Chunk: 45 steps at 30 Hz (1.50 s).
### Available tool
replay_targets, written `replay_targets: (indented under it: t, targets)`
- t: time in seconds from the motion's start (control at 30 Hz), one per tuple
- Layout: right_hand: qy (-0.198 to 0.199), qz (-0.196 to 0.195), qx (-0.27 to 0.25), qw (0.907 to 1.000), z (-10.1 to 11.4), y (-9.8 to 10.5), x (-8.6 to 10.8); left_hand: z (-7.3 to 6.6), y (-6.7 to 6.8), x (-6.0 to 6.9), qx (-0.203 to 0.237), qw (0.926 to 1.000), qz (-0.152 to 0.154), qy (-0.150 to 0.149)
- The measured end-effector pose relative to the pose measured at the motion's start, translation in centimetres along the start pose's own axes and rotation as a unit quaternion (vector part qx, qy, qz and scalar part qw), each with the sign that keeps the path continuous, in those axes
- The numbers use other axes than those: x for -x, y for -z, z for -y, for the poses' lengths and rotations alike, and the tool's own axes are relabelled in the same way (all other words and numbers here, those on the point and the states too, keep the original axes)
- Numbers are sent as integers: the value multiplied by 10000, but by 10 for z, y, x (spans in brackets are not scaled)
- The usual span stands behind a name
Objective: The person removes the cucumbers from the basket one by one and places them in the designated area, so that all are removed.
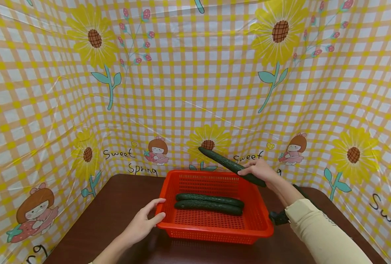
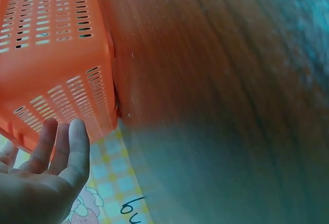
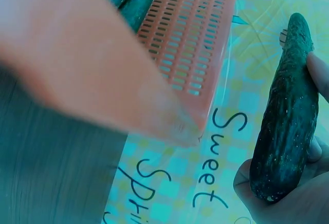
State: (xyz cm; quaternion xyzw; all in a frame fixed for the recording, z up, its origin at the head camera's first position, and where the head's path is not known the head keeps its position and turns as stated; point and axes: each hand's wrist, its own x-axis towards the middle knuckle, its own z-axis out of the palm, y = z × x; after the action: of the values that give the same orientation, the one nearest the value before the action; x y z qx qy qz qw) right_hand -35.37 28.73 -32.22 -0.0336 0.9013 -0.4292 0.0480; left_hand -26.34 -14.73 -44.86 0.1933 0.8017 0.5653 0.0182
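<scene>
My right hand point(image 1: 256, 171) grips a long dark green cucumber point(image 1: 218, 158) near its lower end, raised above the back right of a red plastic basket point(image 1: 215, 229). The cucumber slants, its far end pointing up and left. In the right wrist view, fingers and thumb lie around the bumpy cucumber point(image 3: 288, 116). Inside the basket, two more cucumbers point(image 1: 208, 207) lie side by side on the slotted floor. My left hand point(image 1: 142, 222) rests at the basket's left rim, fingertips and thumb touching it. From the left wrist, its fairly straight fingers point(image 2: 77, 147) show beside the outer wall.
The basket stands on a dark brown table point(image 1: 116, 205). Beyond my right forearm, a dark green elongated thing point(image 1: 302, 191) is partly hidden. A black object point(image 1: 279, 217) shows beside my right wrist. A yellow checked cloth point(image 1: 189, 91) with sunflowers hangs around the table.
</scene>
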Motion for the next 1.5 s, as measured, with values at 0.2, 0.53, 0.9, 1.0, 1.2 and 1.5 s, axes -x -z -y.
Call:
replay_targets:
  t: [0.2,0.53,0.9,1.0,1.2,1.5]
  targets:
    - [-80,-170,39,9998,-7,8,8,-2,0,1,-348,9992,-169,-34]
    - [-64,-694,245,9973,-22,23,24,-1,-2,0,-501,9984,-264,-69]
    - [-218,-645,207,9975,-39,34,39,0,-1,2,-490,9984,-279,-63]
    - [-275,-752,247,9965,-45,35,42,-1,-2,2,-504,9983,-290,-59]
    - [-506,-1028,129,9933,-60,38,50,1,-1,2,-530,9981,-303,-93]
    - [-752,-1214,46,9897,-79,42,60,-1,-2,3,-647,9973,-322,-127]
